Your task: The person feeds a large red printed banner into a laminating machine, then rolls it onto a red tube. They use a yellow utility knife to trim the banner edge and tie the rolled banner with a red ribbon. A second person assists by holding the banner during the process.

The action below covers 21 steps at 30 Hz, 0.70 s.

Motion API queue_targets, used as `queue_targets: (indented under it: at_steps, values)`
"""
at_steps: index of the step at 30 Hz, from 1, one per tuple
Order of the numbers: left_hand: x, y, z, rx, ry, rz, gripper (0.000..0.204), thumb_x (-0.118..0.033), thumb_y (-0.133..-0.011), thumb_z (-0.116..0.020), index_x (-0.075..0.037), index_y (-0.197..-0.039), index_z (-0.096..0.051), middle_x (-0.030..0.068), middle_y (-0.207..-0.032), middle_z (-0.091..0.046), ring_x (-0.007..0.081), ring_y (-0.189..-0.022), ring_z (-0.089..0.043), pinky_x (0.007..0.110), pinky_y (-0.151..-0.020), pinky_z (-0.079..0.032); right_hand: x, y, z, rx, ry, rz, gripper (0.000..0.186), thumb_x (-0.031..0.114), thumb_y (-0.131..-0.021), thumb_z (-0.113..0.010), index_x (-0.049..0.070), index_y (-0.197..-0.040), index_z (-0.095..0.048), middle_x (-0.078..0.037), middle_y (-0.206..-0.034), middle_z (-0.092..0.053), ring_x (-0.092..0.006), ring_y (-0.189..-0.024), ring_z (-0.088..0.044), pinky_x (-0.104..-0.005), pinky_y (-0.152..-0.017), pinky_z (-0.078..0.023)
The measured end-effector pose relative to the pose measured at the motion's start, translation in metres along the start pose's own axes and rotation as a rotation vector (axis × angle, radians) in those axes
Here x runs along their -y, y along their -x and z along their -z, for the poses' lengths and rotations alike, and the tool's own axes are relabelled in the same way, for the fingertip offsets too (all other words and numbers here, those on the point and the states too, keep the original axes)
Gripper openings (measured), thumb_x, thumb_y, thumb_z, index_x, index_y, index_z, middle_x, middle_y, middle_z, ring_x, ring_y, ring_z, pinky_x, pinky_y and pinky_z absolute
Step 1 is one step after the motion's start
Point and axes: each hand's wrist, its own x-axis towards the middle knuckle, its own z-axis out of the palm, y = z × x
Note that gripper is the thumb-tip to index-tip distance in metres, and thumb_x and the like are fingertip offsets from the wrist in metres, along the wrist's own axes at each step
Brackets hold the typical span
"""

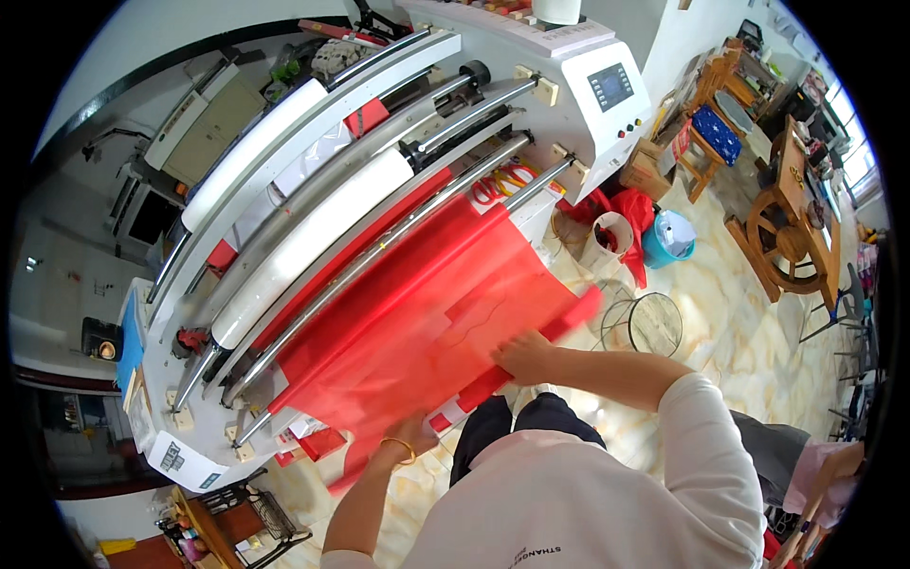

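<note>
Red sheet [417,327] lying across the front metal bar [538,187] of a white multi-roller machine [590,128] and extending toward the person. The right hand [524,358] is closed on its near edge; the left hand [414,434] meets that edge farther left, but its finger closure cannot be told. A white roll [313,248] spans the machine behind.

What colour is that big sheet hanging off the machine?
The big sheet is bright red, seen best in the head view, the only one.
</note>
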Motion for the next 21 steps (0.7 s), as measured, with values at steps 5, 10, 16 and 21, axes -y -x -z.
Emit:
queue_targets:
  at_steps: [5,10,16,21]
  values:
    - [0.01,0.001,-0.033,-0.148,0.077,-0.082,0.045,-0.026,-0.067,-0.066,-0.003,-0.105,-0.056,0.0189,-0.096,-0.063,0.032,-0.09,-0.061,0.039,-0.078,-0.048,0.007,0.01,0.02,0.458,-0.075,-0.008,0.022,0.02,-0.066,-0.065,0.008,-0.085,-0.062,-0.009,-0.081,-0.063,-0.0254,-0.081,-0.064,-0.0399,-0.065,-0.048]
    - [-0.005,0.002,-0.011,0.446,0.156,0.003,0.058,-0.05,-0.064,-0.073,-0.002,-0.095,-0.062,0.0121,-0.084,-0.063,0.0252,-0.079,-0.06,0.038,-0.074,-0.047,-0.003,0.009,-0.036,-0.15,0.019,-0.049,0.022,0.026,-0.068,-0.067,0.011,-0.084,-0.07,-0.01,-0.089,-0.067,-0.0264,-0.086,-0.064,-0.0423,-0.071,-0.05]
    - [0.01,-0.014,-0.057,-0.305,-0.166,-0.131,0.056,-0.039,-0.074,-0.069,-0.001,-0.111,-0.054,0.0153,-0.105,-0.062,0.0291,-0.096,-0.06,0.04,-0.084,-0.047,-0.006,-0.007,-0.02,0.281,0.001,0.085,0.02,0.021,-0.069,-0.062,0.01,-0.085,-0.064,-0.01,-0.085,-0.066,-0.0267,-0.083,-0.065,-0.0403,-0.069,-0.053]
    - [-0.049,-0.043,-0.005,-0.204,-0.169,-0.114,0.053,-0.038,-0.075,-0.068,-0.001,-0.11,-0.054,0.0148,-0.105,-0.062,0.0286,-0.096,-0.06,0.04,-0.084,-0.047,-0.011,0.008,0.006,-0.104,0.07,-0.008,0.018,0.02,-0.067,-0.063,0.01,-0.082,-0.064,-0.011,-0.086,-0.066,-0.0275,-0.085,-0.065,-0.0391,-0.07,-0.053]
